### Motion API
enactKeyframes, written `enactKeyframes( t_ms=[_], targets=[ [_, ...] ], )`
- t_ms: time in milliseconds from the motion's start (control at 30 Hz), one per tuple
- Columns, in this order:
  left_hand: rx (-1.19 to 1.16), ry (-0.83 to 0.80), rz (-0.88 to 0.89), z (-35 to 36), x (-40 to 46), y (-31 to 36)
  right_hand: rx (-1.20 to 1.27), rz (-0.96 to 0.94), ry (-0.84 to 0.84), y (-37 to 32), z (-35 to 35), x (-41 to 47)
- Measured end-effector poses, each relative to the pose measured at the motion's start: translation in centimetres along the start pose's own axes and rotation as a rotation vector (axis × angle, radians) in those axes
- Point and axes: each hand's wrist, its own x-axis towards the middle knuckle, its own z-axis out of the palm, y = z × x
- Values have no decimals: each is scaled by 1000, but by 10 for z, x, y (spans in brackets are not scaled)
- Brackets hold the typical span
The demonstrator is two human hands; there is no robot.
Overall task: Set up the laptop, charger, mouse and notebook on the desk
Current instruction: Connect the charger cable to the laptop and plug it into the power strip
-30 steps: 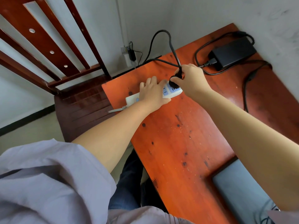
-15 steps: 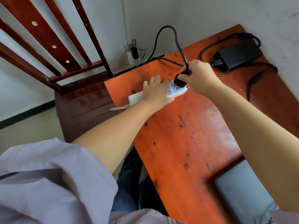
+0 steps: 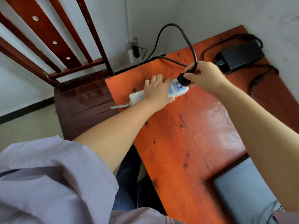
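Observation:
My right hand point(image 3: 204, 76) pinches the charger's black plug point(image 3: 183, 80), holding it tilted just above the end socket of the white power strip point(image 3: 178, 91) with its metal prongs showing. My left hand point(image 3: 157, 92) lies flat on the strip, fingers fairly straight, pressing it onto the orange wooden desk point(image 3: 186, 143). The plug's black cable point(image 3: 186, 36) loops up and back. The black charger brick point(image 3: 241, 55) lies at the desk's far right corner. A grey closed laptop point(image 3: 242, 193) sits at the near right edge, partly under my right forearm.
A dark wooden chair point(image 3: 84, 97) with a slatted back stands left of the desk. A wall socket point(image 3: 131, 52) with a black plug in it sits low on the white wall behind. The strip's grey cord point(image 3: 119, 106) hangs off the desk's left edge.
My right hand has lifted the plug slightly up and to the right, so its prongs now show above the strip's socket. My left hand stays pressed on the strip.

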Motion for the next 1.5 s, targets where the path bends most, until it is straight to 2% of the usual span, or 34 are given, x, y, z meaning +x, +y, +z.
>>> enactKeyframes(
  t_ms=[700,1033,1200,1300,1500],
  targets=[
    [33,14,16,-1,0,0,-321,-96,52,-19,11,10],
    [7,5,18,0,0,-1,-287,-191,113,-15,11,-7],
    [12,18,19,-1,-1,0,-390,-91,60,-28,14,7],
    [6,24,16,-1,-1,0,-449,-111,50,-29,17,10],
    [-32,0,3,-2,-1,-1,-287,-163,163,-12,23,-7]
  ],
)
